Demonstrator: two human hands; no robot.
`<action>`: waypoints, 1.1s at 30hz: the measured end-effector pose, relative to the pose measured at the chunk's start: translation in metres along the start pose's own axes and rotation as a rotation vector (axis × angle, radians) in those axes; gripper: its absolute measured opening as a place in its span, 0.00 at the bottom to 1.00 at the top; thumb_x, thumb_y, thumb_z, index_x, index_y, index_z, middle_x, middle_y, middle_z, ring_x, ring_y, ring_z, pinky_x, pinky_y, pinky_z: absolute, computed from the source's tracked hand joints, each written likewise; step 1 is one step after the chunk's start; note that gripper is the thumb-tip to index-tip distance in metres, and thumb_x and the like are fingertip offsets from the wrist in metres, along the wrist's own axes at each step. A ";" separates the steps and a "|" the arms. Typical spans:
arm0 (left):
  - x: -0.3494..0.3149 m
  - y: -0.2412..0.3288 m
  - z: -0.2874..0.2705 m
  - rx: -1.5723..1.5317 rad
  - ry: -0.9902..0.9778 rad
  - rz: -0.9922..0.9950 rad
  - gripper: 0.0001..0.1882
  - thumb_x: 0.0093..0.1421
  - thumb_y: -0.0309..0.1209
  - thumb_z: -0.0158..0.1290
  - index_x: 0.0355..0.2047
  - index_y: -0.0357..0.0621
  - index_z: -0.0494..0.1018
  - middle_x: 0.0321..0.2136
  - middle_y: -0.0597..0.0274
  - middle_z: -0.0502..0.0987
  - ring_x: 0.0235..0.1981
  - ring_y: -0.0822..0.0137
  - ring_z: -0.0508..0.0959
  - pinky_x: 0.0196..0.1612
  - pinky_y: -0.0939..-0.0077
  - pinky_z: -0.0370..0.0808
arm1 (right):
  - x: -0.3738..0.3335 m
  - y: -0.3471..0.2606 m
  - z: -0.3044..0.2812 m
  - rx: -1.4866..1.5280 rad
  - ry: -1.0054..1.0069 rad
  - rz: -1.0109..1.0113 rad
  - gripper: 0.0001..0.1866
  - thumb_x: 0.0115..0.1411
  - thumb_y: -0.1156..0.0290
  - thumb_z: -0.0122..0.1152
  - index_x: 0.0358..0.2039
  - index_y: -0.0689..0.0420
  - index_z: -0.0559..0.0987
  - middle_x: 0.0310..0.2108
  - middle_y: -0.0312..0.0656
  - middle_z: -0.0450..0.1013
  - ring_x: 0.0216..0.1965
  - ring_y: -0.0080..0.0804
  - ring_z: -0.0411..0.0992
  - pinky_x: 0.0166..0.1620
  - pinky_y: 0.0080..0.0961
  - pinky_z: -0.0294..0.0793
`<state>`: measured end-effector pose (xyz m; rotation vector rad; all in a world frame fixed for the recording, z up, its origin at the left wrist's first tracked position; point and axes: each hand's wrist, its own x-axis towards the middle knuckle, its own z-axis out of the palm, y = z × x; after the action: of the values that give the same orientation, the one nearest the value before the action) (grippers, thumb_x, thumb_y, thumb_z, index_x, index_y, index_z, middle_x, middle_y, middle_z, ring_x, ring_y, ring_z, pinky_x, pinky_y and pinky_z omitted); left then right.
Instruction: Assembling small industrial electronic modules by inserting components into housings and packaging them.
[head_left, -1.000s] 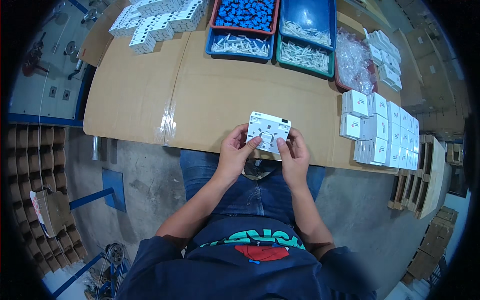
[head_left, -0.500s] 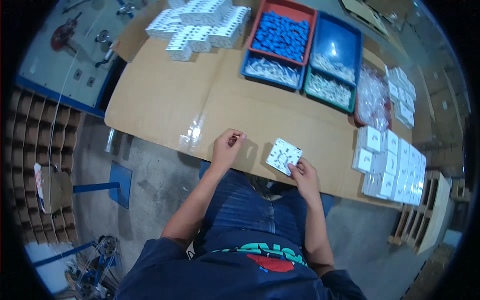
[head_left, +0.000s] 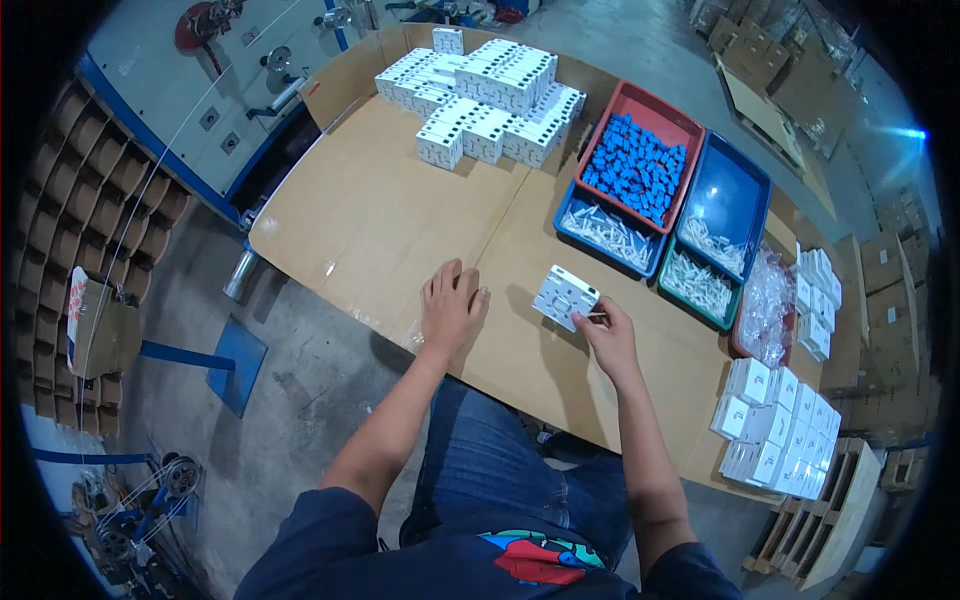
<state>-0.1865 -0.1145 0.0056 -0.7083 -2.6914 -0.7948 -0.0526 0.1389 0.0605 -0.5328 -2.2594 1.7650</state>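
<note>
In my right hand (head_left: pixel 611 338) I grip a white square plastic plate (head_left: pixel 566 296) by its lower right corner, thumb on the face. Dark slots and small holes mark that face. The plate is tilted above the cardboard tabletop (head_left: pixel 380 240), casting a shadow. To its left, my left hand (head_left: pixel 452 308) lies over the cardboard with its fingers stretched out and slightly apart, holding nothing. Ahead of my hands stand stacks of similar white square pieces (head_left: pixel 500 80), set on edge in rows.
Small blue parts fill a red tray (head_left: pixel 690 125). White slim parts lie in a blue tray (head_left: pixel 640 268), a second blue tray (head_left: pixel 735 180) and a green tray (head_left: pixel 735 318). Clear plastic bags (head_left: pixel 765 300) and packed white squares (head_left: pixel 790 430) sit at the right edge. A wooden pallet (head_left: pixel 815 520) stands beyond.
My left hand has gone from curled fingers to stretched ones, further over the table. The right hand keeps the plate, now tilted more upright. The whole view has shifted.
</note>
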 end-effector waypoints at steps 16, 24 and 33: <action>0.004 0.006 -0.006 -0.019 -0.007 -0.034 0.21 0.62 0.39 0.56 0.53 0.45 0.72 0.60 0.48 0.69 0.66 0.50 0.65 0.65 0.50 0.61 | 0.216 -0.009 0.138 -0.236 0.146 -0.239 0.17 0.61 0.70 0.70 0.48 0.63 0.81 0.37 0.48 0.83 0.37 0.35 0.82 0.42 0.31 0.79; 0.006 0.005 -0.006 0.003 -0.041 -0.050 0.22 0.63 0.41 0.55 0.54 0.45 0.71 0.61 0.47 0.68 0.66 0.50 0.64 0.65 0.49 0.61 | 0.265 0.013 0.165 -0.298 0.203 -0.226 0.16 0.61 0.71 0.71 0.46 0.63 0.79 0.36 0.46 0.83 0.36 0.34 0.82 0.41 0.31 0.79; 0.008 0.004 -0.005 0.035 -0.028 -0.050 0.22 0.61 0.41 0.57 0.53 0.46 0.72 0.60 0.48 0.69 0.66 0.51 0.65 0.64 0.51 0.61 | 0.290 0.010 0.186 -0.257 0.265 -0.317 0.14 0.59 0.70 0.71 0.42 0.61 0.78 0.39 0.49 0.80 0.39 0.44 0.81 0.43 0.38 0.78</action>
<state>-0.1910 -0.1113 0.0143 -0.6511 -2.7516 -0.7526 -0.3872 0.0967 -0.0089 -0.3983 -2.2438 1.1911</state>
